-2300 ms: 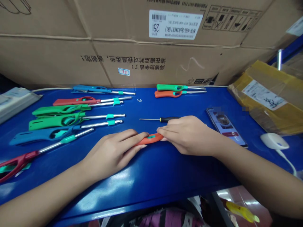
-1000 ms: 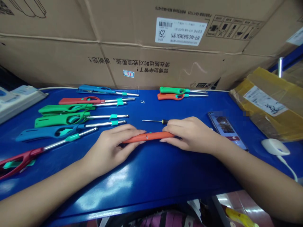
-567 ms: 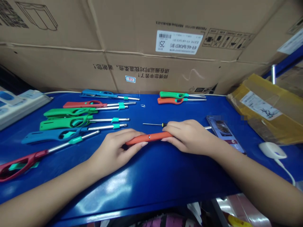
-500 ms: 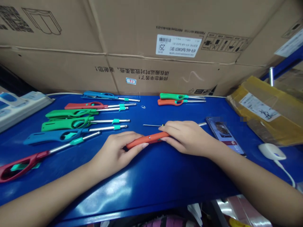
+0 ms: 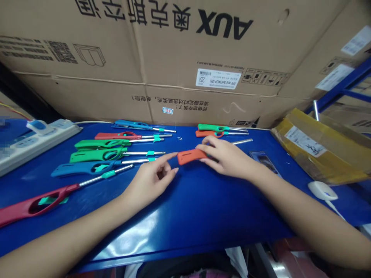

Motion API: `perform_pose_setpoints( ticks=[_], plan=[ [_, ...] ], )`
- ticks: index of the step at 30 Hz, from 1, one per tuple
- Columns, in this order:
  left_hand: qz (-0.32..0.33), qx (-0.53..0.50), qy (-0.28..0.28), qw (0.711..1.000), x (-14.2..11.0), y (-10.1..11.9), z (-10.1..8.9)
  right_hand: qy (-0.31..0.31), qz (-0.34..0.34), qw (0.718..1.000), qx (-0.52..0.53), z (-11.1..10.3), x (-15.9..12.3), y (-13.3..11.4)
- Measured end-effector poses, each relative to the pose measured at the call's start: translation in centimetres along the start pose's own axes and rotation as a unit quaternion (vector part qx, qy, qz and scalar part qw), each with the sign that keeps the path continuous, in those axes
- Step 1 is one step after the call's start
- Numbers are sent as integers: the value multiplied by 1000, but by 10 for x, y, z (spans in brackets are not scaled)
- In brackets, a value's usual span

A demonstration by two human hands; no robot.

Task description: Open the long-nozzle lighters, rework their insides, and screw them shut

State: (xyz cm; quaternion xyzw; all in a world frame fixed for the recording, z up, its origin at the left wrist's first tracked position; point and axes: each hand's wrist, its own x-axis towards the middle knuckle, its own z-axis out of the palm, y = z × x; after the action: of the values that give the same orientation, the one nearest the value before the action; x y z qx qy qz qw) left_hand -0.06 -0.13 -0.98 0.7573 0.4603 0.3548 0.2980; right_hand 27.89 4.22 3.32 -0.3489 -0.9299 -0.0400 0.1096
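Note:
Over the blue table (image 5: 203,216), my right hand (image 5: 227,157) is closed around the middle of an orange long-necked lighter (image 5: 189,156). The lighter's handle end points left, and its metal tube emerges beyond my knuckles; the trigger part is hidden by my fingers. My left hand (image 5: 150,175) has its index fingertip at the handle's end, with the thumb apart and nothing in its grasp. To its left lie a blue lighter (image 5: 78,169), green lighters (image 5: 100,155) and a dark red lighter (image 5: 62,193), with teal pieces on their tubes.
A green lighter (image 5: 213,127) and another orange lighter (image 5: 207,134) lie at the back, before a large cardboard box (image 5: 174,50). A white power strip (image 5: 43,143) stands left. On the right are a phone (image 5: 265,162), a taped parcel (image 5: 307,146) and a white corded device (image 5: 323,190).
My left hand has loosened from the orange lighter, which has turned to show its broad side. My right hand still grips it. The thin metal shaft beside my right hand no longer shows. The view has shifted.

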Motion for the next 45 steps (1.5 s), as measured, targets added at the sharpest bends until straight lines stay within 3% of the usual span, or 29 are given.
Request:
perform_pose_setpoints(
  ticks=[4, 9, 18, 24, 28, 39, 43, 45],
  plan=[
    [42, 57, -4, 997, 1, 5, -9, -20, 61, 998, -8, 5, 5, 38],
    [97, 124, -59, 986, -3, 10, -10, -69, 108, 992, -22, 14, 5, 67],
    [113, 202, -98, 968, -2, 7, -10, -62, 184, 980, -52, 14, 7, 77],
    [108, 253, -94, 957, 0, 9, -15, -51, 242, 968, -30, 22, 6, 86],
    [106, 273, -94, 952, 1, 8, -18, -64, 246, 967, -4, 27, 5, 93],
    [104, 344, -108, 927, 2, 7, -22, -48, 231, 972, 8, 19, 2, 82],
    [76, 417, -75, 903, 3, 13, -42, -45, 219, 975, -19, 9, -3, 68],
    [54, 492, -52, 867, 0, 13, -53, -39, 203, 978, -23, 3, -7, 56]
  ],
)
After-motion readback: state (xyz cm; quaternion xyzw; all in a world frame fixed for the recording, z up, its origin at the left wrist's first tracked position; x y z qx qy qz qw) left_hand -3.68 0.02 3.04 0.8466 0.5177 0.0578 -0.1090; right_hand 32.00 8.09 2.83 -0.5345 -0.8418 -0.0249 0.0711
